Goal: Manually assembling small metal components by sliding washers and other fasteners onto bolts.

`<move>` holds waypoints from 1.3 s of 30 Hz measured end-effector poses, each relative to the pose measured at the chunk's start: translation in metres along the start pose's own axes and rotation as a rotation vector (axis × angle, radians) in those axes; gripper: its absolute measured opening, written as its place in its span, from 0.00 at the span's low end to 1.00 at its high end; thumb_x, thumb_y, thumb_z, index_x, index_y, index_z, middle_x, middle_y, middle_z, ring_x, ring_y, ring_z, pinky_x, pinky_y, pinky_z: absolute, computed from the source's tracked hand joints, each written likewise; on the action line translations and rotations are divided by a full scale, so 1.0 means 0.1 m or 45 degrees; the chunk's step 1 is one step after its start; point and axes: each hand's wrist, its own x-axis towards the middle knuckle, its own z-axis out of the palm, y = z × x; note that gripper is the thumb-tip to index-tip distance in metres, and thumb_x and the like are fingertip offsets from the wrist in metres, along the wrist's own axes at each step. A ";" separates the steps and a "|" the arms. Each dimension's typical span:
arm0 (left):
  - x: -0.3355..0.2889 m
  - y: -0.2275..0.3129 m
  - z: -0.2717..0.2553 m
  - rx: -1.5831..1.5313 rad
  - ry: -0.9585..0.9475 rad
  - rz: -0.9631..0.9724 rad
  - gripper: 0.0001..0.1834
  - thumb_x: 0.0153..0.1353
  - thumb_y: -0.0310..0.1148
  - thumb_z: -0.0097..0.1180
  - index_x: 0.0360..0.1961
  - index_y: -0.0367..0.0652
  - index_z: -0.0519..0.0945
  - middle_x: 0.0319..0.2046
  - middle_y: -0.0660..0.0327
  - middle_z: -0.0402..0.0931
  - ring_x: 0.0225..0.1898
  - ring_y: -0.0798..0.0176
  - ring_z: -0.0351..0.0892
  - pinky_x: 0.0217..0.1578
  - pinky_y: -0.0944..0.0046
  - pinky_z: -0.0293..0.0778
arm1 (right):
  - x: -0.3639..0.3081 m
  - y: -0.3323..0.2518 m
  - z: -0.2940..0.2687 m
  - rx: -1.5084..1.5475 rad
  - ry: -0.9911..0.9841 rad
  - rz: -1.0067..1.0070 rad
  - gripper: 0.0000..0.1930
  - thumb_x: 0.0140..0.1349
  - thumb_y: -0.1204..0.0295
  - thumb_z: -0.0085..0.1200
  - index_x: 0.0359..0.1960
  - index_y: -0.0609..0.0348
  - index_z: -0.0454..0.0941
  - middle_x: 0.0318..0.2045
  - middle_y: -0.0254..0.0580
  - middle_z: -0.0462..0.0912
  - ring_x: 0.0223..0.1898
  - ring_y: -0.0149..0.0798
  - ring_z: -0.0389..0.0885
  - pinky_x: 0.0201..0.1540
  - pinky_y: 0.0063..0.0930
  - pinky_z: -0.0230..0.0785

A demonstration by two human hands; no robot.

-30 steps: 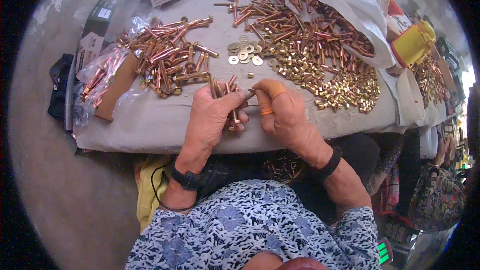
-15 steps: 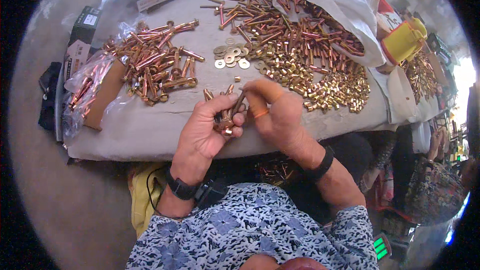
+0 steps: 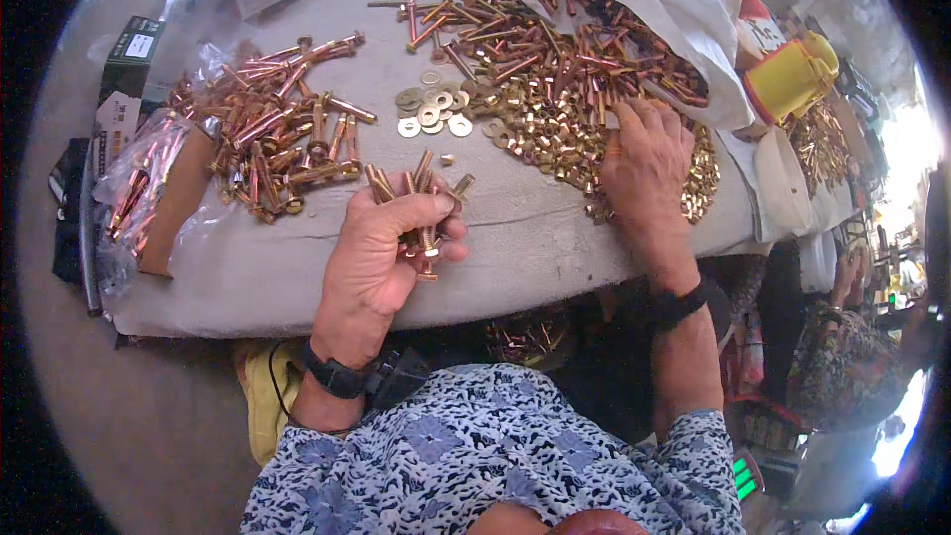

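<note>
My left hand [image 3: 381, 238] is closed around several copper-coloured bolts [image 3: 428, 238], whose threaded ends and hex heads stick out between thumb and fingers. To the right, my right hand [image 3: 649, 168] reaches into the pile of brass-coloured nuts [image 3: 555, 139]. Its fingers are bent downward and slightly apart, with the tips partly hidden among the metal pieces. An orange cover shows on one digit. One loose nut [image 3: 448, 160] lies just beyond the held bolts. Past it is a small cluster of flat washers [image 3: 433, 111].
On the left lies a heap of assembled bolts [image 3: 287, 129] beside a cardboard box [image 3: 178, 203] in clear plastic. Long bolts [image 3: 594, 50] spill from a white sack [image 3: 674, 0] at the back. A yellow container [image 3: 792, 79] stands right. Another person [image 3: 847, 357] sits at far right.
My right hand has left the bolts by my left hand and moved right onto the nut pile. My left hand still grips the bolts. The whole view has shifted slightly.
</note>
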 end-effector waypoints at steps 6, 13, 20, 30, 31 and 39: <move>-0.02 -0.03 0.06 -0.080 0.010 0.033 0.07 0.51 0.24 0.56 0.31 0.35 0.73 0.27 0.57 0.74 0.29 0.60 0.79 0.29 0.62 0.80 | -0.03 0.16 0.10 0.135 -0.192 0.041 0.03 0.45 0.73 0.53 0.24 0.55 0.76 0.29 0.40 0.77 0.40 0.45 0.73 0.40 0.42 0.62; 0.00 -0.09 0.01 -0.108 -0.027 0.076 0.07 0.51 0.23 0.55 0.31 0.34 0.73 0.27 0.56 0.75 0.29 0.60 0.79 0.30 0.62 0.80 | -0.09 -0.14 -0.10 0.541 0.085 -0.160 0.06 0.51 0.80 0.54 0.32 0.60 0.74 0.27 0.45 0.77 0.30 0.47 0.76 0.32 0.37 0.68; 0.01 -0.15 0.02 -0.043 -0.008 0.114 0.06 0.51 0.21 0.56 0.31 0.35 0.73 0.26 0.57 0.75 0.27 0.61 0.79 0.28 0.63 0.80 | -0.17 -0.43 -0.28 1.088 -0.079 -0.141 0.11 0.54 0.83 0.50 0.40 0.60 0.74 0.33 0.47 0.78 0.37 0.45 0.79 0.38 0.30 0.71; 0.01 -0.18 0.06 0.119 0.013 0.143 0.08 0.50 0.24 0.56 0.32 0.35 0.72 0.27 0.56 0.74 0.27 0.60 0.78 0.28 0.62 0.80 | -0.26 -0.47 -0.26 1.212 -0.134 -0.168 0.16 0.52 0.81 0.50 0.45 0.60 0.72 0.36 0.50 0.78 0.35 0.49 0.78 0.39 0.34 0.72; 0.01 -0.18 0.07 0.132 0.019 0.149 0.08 0.50 0.24 0.57 0.32 0.35 0.73 0.27 0.56 0.74 0.27 0.60 0.78 0.27 0.62 0.80 | -0.26 -0.49 -0.30 1.223 -0.175 -0.094 0.17 0.52 0.81 0.50 0.46 0.60 0.71 0.36 0.49 0.78 0.35 0.47 0.79 0.38 0.33 0.72; -0.01 -0.18 0.06 0.135 -0.067 0.128 0.06 0.50 0.22 0.56 0.30 0.36 0.72 0.26 0.59 0.75 0.26 0.63 0.79 0.26 0.67 0.80 | -0.18 -0.68 -0.48 2.208 -0.386 0.547 0.23 0.58 0.81 0.47 0.57 0.61 0.60 0.34 0.40 0.76 0.32 0.32 0.79 0.34 0.20 0.68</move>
